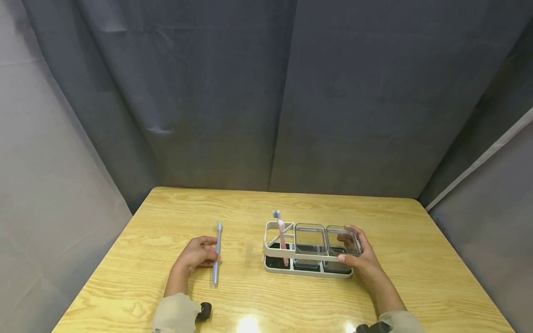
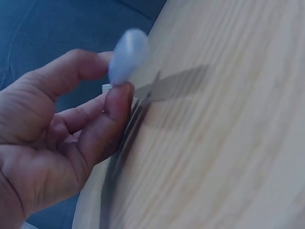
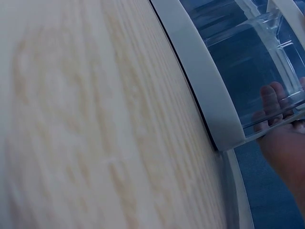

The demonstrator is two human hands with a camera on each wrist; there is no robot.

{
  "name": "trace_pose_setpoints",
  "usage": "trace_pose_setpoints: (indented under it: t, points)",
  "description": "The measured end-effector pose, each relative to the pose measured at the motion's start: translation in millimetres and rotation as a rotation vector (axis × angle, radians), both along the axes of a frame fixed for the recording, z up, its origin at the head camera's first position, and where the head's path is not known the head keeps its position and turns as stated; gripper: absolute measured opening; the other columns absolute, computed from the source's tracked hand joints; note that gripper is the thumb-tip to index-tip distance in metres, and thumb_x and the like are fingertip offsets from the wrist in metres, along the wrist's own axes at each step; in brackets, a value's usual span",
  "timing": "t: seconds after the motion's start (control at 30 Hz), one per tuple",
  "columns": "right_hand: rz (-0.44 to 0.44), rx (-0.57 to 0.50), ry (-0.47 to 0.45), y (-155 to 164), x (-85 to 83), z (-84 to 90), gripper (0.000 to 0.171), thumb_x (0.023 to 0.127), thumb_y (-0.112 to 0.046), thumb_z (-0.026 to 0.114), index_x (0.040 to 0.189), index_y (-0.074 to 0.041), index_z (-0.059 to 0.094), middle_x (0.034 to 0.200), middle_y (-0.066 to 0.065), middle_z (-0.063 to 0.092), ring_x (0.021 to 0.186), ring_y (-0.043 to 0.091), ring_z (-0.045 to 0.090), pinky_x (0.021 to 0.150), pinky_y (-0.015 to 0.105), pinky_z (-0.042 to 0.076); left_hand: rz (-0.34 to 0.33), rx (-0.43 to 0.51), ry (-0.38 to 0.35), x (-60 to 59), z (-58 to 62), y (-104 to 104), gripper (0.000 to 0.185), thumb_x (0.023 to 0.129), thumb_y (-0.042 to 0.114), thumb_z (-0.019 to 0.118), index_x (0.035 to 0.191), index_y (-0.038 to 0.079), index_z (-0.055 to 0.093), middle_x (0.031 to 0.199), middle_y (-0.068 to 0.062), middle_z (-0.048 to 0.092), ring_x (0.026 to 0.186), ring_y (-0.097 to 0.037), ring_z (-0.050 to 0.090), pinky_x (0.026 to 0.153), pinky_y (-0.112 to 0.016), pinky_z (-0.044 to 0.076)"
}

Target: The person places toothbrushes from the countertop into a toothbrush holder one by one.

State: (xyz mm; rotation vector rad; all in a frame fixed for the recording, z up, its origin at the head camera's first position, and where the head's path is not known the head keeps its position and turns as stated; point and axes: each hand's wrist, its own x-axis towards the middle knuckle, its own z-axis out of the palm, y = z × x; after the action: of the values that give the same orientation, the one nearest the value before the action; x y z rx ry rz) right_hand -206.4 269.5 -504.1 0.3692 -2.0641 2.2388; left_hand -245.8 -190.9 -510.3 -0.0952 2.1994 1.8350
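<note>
My left hand (image 1: 196, 252) pinches a light purple toothbrush (image 1: 215, 272) between thumb and fingers, its head pointing away from me. In the left wrist view the toothbrush (image 2: 128, 55) shows blurred, end-on, above the table. To the right, a white toothbrush holder (image 1: 308, 273) with a dark base stands on the table. A pink toothbrush (image 1: 283, 243) leans in its left compartment; whether the pale bristled head above belongs to it I cannot tell. Two clear cups (image 1: 310, 231) fill the other sections. My right hand (image 1: 365, 256) grips the holder's right end, thumb in front and fingers behind the end cup.
The wooden table (image 1: 187, 203) has rounded far corners. Grey curtains (image 1: 216, 115) hang behind it and at both sides. Black wrist devices (image 1: 204, 311) sit at both sleeves.
</note>
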Motion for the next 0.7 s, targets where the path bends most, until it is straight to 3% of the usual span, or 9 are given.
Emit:
trace_pose_setpoints:
  t: [0.33,0.5,0.7]
  points:
    - [0.014,-0.006,0.028,-0.2,0.3,-1.8,0.079,0.070,0.013,0.065,0.138,-0.002,0.027,0.124,0.027,0.041,0.116,0.030,0.042,0.101,0.022,0.028,0.097,0.144,0.021,5.4,2.0,3.6,0.056,0.077,-0.010,0.065,0.129,-0.001,0.047,0.094,-0.020,0.060,0.074,-0.027,0.063,0.066,-0.037,0.053]
    - [0.016,-0.011,0.035,0.5,0.0,-1.6,0.080,0.070,0.014,0.065,0.138,0.000,0.026,0.122,0.026,0.041,0.115,0.029,0.043,0.102,0.021,0.028,0.083,0.182,0.031,9.0,4.3,7.0,0.060,0.077,-0.009,0.067,0.131,0.000,0.044,0.090,-0.013,0.056,0.070,-0.022,0.059,0.066,-0.035,0.052]
    - [0.043,-0.031,0.063,-0.1,-0.5,-0.4,0.078,0.071,0.015,0.064,0.138,0.001,0.026,0.122,0.023,0.043,0.114,0.026,0.044,0.102,0.022,0.029,0.092,0.209,0.050,14.4,9.6,13.8,0.058,0.078,-0.010,0.064,0.131,0.002,0.046,0.092,-0.015,0.055,0.067,-0.020,0.057,0.063,-0.032,0.050]
